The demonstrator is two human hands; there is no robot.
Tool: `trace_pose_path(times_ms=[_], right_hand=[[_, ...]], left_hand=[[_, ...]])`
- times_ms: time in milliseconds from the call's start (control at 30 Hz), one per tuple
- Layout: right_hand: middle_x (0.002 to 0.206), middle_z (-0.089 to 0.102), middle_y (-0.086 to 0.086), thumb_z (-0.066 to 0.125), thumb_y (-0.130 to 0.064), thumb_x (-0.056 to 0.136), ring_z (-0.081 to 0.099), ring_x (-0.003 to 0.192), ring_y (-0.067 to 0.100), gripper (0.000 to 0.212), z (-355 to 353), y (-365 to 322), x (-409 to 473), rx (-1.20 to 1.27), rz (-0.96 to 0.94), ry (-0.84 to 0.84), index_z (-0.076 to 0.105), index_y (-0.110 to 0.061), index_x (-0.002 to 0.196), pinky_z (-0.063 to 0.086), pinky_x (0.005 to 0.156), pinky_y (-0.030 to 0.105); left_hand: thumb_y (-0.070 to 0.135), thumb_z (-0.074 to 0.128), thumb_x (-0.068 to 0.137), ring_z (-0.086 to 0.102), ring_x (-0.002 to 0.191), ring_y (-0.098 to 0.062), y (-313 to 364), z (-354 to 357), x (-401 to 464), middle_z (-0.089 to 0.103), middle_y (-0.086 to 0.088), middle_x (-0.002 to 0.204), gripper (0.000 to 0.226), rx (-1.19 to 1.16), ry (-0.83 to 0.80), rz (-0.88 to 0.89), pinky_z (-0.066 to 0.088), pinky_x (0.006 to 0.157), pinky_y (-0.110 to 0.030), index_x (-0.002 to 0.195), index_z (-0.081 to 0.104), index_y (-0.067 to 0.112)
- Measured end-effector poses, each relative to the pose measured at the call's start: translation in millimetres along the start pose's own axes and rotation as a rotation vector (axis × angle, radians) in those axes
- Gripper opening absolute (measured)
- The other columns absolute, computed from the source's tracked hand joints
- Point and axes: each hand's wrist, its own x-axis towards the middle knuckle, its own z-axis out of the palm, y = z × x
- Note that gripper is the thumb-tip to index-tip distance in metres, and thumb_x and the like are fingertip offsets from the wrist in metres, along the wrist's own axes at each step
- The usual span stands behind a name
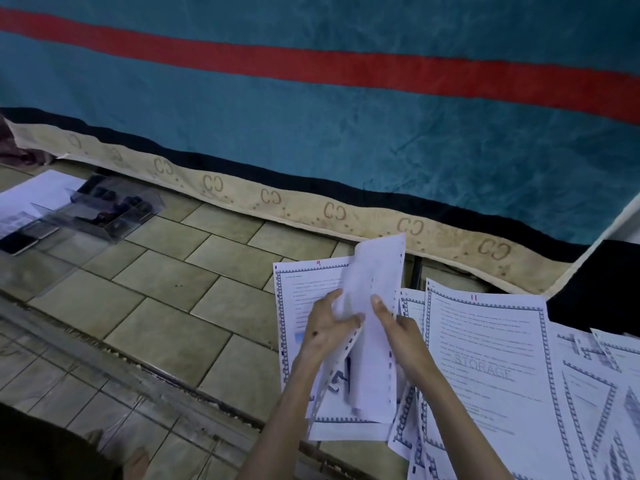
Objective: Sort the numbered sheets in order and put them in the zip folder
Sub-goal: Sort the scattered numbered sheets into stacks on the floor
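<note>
Near the lower right of the tiled floor (166, 282), both hands work a loose sheet (375, 306) that stands partly upright above the sheet marked 9 (304, 292). The left hand (325, 327) pinches the sheet's left side between curled fingers and thumb, and the right hand (398, 327) grips its right side with the thumb pressed flat on the paper; the sheet is bowed between them, probably so that its number can be read or so that it can be fed into a perforated clear sleeve (329, 379) whose punched strip shows just below the left hand. Whether that sleeve belongs to the zip folder cannot be told, and no zip is visible. Sheet 9 lies flat beneath the hands, likely as the current top of the ordered stack. Just to its right lies the sheet marked 11 (485, 341), overlapping further unsorted sheets (595, 393) fanned toward the right edge, spread so their numbers stay visible. Well apart, at the far left of the floor, a clear plastic organiser tray (104, 213) holds small dark items that are too blurred to identify, with a white paper (38, 192) behind it and a phone (20, 242) just beside it. A teal blanket with a red stripe (346, 133) hangs along the far edge.
</note>
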Motion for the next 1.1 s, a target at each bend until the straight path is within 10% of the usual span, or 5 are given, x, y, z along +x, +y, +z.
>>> trace_pose_path(times_ms=[300,567,733,933,1100], right_hand=[[0.062,0.054,0.022,0.072,-0.021,0.080,0.048,0.056,0.021,0.038,-23,16,12,-0.120,0.040,0.228,0.052,0.005,0.061,0.029,0.047,0.026],[0.038,0.027,-0.006,0.074,-0.024,0.079,0.028,0.035,0.009,0.060,-31,11,18,-0.215,-0.024,0.212,0.023,-0.017,0.047,0.021,0.033,0.016],[0.097,0.059,-0.012,0.032,-0.047,0.097,0.056,0.093,0.004,0.053,-10,5,4,-0.178,-0.043,-0.221,0.071,-0.012,0.103,0.043,0.083,0.021],[0.150,0.036,-0.001,0.049,-0.013,0.096,0.036,0.137,0.019,0.049,5,20,2,-0.321,-0.198,-0.213,0.036,-0.024,0.143,0.025,0.101,0.010],[0.144,0.032,0.031,0.051,-0.017,0.096,0.038,0.128,0.043,0.080,8,9,-8,-0.263,-0.195,-0.086,-0.008,-0.025,0.149,0.036,0.103,0.038]], left_hand=[[0.064,0.074,0.056,0.063,0.079,-0.015,-20,-44,10,0.069,0.004,0.096,0.088,-0.511,-0.106,-0.187,0.052,0.061,-0.028,0.126,0.054,0.016],[0.038,0.059,0.087,0.065,0.102,-0.036,-33,-49,22,0.068,-0.018,0.111,0.043,-0.688,-0.071,-0.247,0.048,0.092,-0.056,0.116,0.063,0.006],[0.012,0.063,0.087,0.055,0.113,-0.028,-36,-43,25,0.056,-0.010,0.122,0.051,-0.324,0.258,-0.143,0.045,0.091,-0.032,0.132,0.044,-0.002],[0.029,0.050,0.095,0.063,0.093,-0.028,-19,-46,18,0.068,-0.017,0.099,0.032,-0.128,0.533,0.044,0.045,0.077,-0.030,0.101,0.066,0.002],[0.029,0.055,0.093,0.054,0.111,-0.031,7,-40,4,0.057,-0.018,0.120,0.038,-0.021,0.667,0.213,0.043,0.089,-0.033,0.119,0.057,0.002]])
